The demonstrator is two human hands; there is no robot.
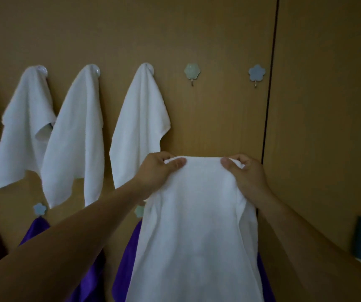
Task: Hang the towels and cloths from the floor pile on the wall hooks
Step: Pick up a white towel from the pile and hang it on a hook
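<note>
Your left hand (160,171), right hand (247,174): each pinches top edge of white terry towel (197,225). Round white wall hooks (149,68): three hung white cloths (140,118).

I see my left hand (160,171) and right hand (244,173) pinching a white towel's (197,225) top edge below 2 bare hooks (192,73).

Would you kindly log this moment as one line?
left hand, right hand: grip white towel | free: green hook, blue hook | towel unhung

The held towel (197,225) hangs nearest, in front of the lower cloths (127,258); hung towels (140,127) lie left, two hooks (192,71) above it.
</note>
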